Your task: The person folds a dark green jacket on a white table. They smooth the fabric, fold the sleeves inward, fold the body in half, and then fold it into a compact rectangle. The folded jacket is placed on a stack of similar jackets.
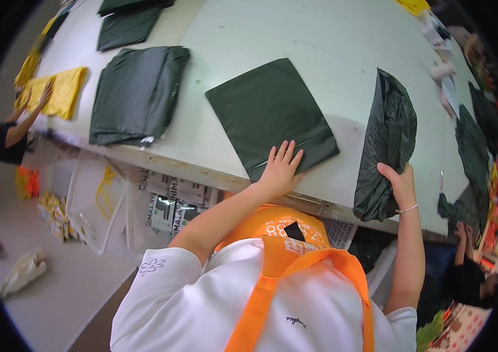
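A flat, dark green folded plastic sheet or bag lies at an angle on the pale table. My left hand rests palm down on its near edge, fingers spread. At the right, my right hand grips a crumpled dark green plastic bundle, thumb on top; its other fingers are hidden beneath. To the left of the flat piece lies a stack of similar dark green pieces, with another dark green folded piece beyond it.
A co-worker's hands touch yellow folded plastic at the left. Another person's hands are near dark plastic at the far right. Below the table's near edge stand white plastic baskets, one holding printed packets. Small items line the right side.
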Motion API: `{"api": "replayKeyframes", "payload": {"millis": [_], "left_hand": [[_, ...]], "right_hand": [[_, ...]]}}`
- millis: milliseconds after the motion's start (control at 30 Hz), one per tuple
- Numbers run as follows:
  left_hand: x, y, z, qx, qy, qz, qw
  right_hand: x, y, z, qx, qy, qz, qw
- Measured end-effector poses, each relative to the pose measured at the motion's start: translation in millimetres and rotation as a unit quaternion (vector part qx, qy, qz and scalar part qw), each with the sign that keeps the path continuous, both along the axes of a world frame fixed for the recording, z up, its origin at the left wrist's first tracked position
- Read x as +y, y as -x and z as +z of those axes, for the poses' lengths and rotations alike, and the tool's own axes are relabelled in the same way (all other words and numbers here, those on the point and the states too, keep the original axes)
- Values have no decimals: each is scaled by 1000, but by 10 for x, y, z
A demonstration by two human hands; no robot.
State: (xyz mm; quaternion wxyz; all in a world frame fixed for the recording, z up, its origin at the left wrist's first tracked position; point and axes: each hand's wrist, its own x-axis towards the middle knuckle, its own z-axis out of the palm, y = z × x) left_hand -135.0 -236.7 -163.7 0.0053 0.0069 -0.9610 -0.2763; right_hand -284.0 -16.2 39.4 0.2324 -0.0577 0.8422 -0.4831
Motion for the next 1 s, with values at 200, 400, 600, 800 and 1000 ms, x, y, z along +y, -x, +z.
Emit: {"api": "replayKeyframes", "payload": {"millis": [200,400,600,800,1000], "left_hand": [[-94,357,140,144,-27,2,989],[-288,460,-135,121,-95,9,988],[-498,727,299,44,-342,112,932],[-751,516,983,-43,-298,-57,952],[-1114,-136,524,43,-404,174,897]], "right_hand": [[827,-552,12,98,-52,-12,994],[835,-910,112,131,-261,137,947],[347,-829,-166,124,-178,479,851],[-186,-472,-781,140,-128,515,836],[-284,-313,-833,54,-114,443,888]]}}
